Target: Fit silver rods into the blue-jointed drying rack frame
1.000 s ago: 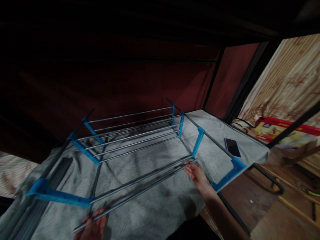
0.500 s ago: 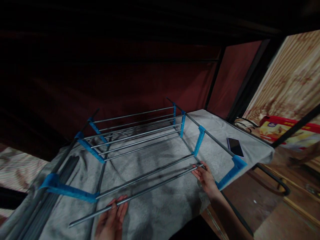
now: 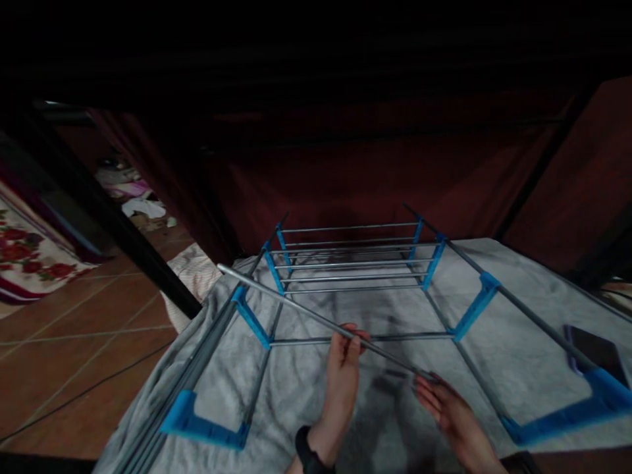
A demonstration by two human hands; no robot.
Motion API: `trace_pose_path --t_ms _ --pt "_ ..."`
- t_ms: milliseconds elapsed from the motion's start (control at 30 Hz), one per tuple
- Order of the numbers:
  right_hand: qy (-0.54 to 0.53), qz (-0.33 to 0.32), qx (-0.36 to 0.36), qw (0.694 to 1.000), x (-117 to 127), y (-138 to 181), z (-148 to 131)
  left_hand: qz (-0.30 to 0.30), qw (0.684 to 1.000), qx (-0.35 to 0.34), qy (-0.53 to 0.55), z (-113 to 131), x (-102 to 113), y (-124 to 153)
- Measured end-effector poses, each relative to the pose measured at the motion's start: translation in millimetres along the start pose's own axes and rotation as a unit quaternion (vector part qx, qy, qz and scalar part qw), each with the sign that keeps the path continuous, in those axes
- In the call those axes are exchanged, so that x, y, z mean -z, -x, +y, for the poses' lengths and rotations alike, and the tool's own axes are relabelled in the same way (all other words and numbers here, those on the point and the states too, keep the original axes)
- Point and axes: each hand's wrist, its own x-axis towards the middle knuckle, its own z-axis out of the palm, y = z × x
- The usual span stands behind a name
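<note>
A rack frame of grey metal rods and blue plastic brackets (image 3: 251,319) lies flat on a grey cloth-covered surface (image 3: 306,395). A loose metal rod (image 3: 276,297) slants from upper left to lower right above the frame. My left hand (image 3: 343,359) grips this rod near its middle, fingers curled round it. My right hand (image 3: 444,405) is at the rod's lower right end, fingertips touching it with fingers partly spread. A dark band circles my left wrist.
A dark phone (image 3: 595,349) lies on the cloth at the right, beside a blue bracket (image 3: 567,415). Spare rods (image 3: 192,368) lie along the cloth's left edge. Tiled floor (image 3: 74,342) is to the left, with a dark post (image 3: 99,217). A dark red fabric wall stands behind.
The view swung left. The loose rod, lying level in front of the frame before, is lifted and tilted. My left hand moved up to grip its middle; my right hand slid to its end.
</note>
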Motion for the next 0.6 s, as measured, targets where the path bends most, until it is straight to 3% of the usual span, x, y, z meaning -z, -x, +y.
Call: trace_pose_path --t_ms 167,300,433,600 --pt "0.116 -0.148 -0.128 0.974 -47 29 30 -0.028 0.996 -0.032 -0.082 5 -15 3" --pt "0.256 -0.162 -0.089 0.949 -67 37 34 -0.012 0.987 -0.068 -0.147 26 6 7" --pt "0.221 -0.184 -0.023 0.958 -80 39 -6 0.003 0.971 -0.111 -0.211 30 41 5" --pt "0.130 -0.167 0.050 0.976 -98 44 -69 0.009 0.911 -0.190 -0.365 -5 76 4"
